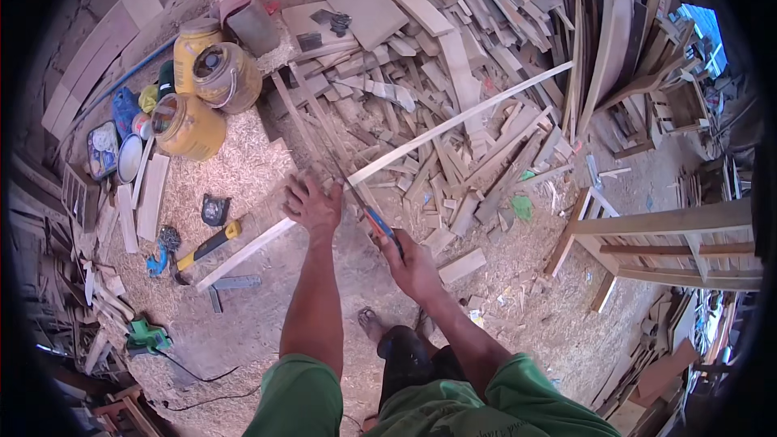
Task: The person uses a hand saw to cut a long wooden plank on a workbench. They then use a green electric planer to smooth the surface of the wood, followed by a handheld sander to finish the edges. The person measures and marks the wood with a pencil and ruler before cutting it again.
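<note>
A long, pale wooden strip [457, 127] runs slantwise from the lower left to the upper right across the work surface. My left hand [314, 206] lies over the strip with its fingers spread, the thumb close to the saw's blade. Gripped in my right hand [413, 267] is a handsaw [377, 221] with a red and blue handle. Its thin blade crosses the strip just right of my left hand; I cannot tell how deep it sits in the wood. Near the strip's lower left end lie a hammer [209, 246] with a yellow and black handle and a metal try square [237, 282].
Yellow plastic tubs [191, 128] stand on the sawdust-strewn surface at the upper left. Scrap wood [441, 57] is heaped beyond the strip. A wooden frame [655, 226] stands at the right. A green power tool [147, 335] with a black cord sits at the lower left.
</note>
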A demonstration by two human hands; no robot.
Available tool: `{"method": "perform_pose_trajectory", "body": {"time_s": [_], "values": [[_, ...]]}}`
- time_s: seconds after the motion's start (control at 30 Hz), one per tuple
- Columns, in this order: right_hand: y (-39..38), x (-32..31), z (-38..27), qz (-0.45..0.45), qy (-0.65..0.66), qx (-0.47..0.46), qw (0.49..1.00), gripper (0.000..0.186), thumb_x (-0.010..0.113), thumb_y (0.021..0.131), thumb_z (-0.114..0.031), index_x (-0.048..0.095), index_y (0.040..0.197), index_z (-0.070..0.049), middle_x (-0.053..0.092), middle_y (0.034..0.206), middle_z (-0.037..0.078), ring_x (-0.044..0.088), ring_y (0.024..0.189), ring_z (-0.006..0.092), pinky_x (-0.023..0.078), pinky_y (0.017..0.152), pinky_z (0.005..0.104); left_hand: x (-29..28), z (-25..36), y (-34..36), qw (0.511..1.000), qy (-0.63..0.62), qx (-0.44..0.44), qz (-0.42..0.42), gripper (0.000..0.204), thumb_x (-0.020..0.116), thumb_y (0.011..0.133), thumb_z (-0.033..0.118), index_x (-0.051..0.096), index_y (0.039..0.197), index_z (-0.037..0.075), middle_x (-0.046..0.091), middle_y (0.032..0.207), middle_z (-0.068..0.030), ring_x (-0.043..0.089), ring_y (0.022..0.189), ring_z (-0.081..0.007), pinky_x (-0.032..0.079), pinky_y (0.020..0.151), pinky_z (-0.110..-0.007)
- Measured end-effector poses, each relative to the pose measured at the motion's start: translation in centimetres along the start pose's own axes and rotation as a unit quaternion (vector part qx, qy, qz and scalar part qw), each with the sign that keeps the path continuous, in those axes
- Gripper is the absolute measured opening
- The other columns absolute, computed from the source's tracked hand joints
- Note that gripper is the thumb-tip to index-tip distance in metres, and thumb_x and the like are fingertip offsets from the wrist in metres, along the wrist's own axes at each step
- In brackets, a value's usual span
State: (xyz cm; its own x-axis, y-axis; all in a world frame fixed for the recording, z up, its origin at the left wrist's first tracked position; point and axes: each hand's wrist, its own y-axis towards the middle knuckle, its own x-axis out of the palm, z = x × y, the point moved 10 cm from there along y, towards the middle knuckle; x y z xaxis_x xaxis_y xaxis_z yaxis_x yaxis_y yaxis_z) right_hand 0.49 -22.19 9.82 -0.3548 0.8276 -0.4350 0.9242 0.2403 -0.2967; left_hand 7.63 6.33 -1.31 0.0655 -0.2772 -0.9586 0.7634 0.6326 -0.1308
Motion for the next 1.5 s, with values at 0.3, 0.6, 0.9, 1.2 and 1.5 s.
{"method": "perform_pose_trajectory", "body": {"time_s": [0.3,0.6,0.9,1.2,1.5], "values": [[-10.4,-5.4,0.2,0.023,-0.017,0.019,0.999,0.037,0.063,0.111,-0.036,0.067,0.13,-0.005,0.071,0.081,0.025,0.073,0.077,0.0496,0.055,0.066,0.0569,-1.1,1.2,-0.7,0.998,-0.036,0.027,0.047,0.091,0.061,0.098,0.074,0.038,0.167,0.019,0.017,0.181,-0.0224,0.012,0.166,-0.0492,0.007,0.128,-0.076],[-5.2,-1.9,-0.7,0.029,-0.046,-0.004,0.999,0.04,0.062,0.111,-0.039,0.067,0.132,-0.006,0.073,0.082,0.027,0.073,0.076,0.0505,0.056,0.066,0.0567,-1.1,0.1,-1.0,0.996,-0.041,0.028,0.079,0.09,0.064,0.098,0.072,0.04,0.166,0.019,0.021,0.179,-0.0256,0.017,0.164,-0.0521,0.009,0.126,-0.078],[-1.5,-1.0,-1.3,0.069,-0.071,-0.062,0.993,0.035,0.063,0.111,-0.035,0.067,0.127,-0.004,0.071,0.079,0.027,0.071,0.076,0.0522,0.055,0.068,0.0595,-1.1,1.2,-1.2,0.991,-0.103,0.069,-0.04,0.085,0.074,0.095,0.061,0.043,0.165,0.023,0.01,0.183,-0.0239,0.003,0.168,-0.0473,-0.001,0.128,-0.074],[-12.0,-5.5,-2.4,0.047,-0.07,0.02,0.996,0.031,0.063,0.111,-0.028,0.071,0.123,0.0,0.072,0.078,0.022,0.077,0.076,0.0426,0.058,0.066,0.0508,-0.1,-0.7,-1.3,0.989,-0.131,0.066,0.03,0.071,0.078,0.091,0.057,0.057,0.146,0.017,0.012,0.182,-0.0257,0.008,0.168,-0.0477,0.0,0.128,-0.073],[3.0,0.6,-4.7,0.078,-0.059,-0.071,0.993,0.036,0.061,0.112,-0.035,0.065,0.109,0.001,0.069,0.081,0.029,0.069,0.078,0.0546,0.05,0.063,0.06,-1.9,1.5,-1.6,0.983,-0.154,0.086,0.043,0.066,0.076,0.092,0.054,0.058,0.143,0.016,0.017,0.18,-0.0266,0.012,0.166,-0.0489,0.003,0.127,-0.074]]}}
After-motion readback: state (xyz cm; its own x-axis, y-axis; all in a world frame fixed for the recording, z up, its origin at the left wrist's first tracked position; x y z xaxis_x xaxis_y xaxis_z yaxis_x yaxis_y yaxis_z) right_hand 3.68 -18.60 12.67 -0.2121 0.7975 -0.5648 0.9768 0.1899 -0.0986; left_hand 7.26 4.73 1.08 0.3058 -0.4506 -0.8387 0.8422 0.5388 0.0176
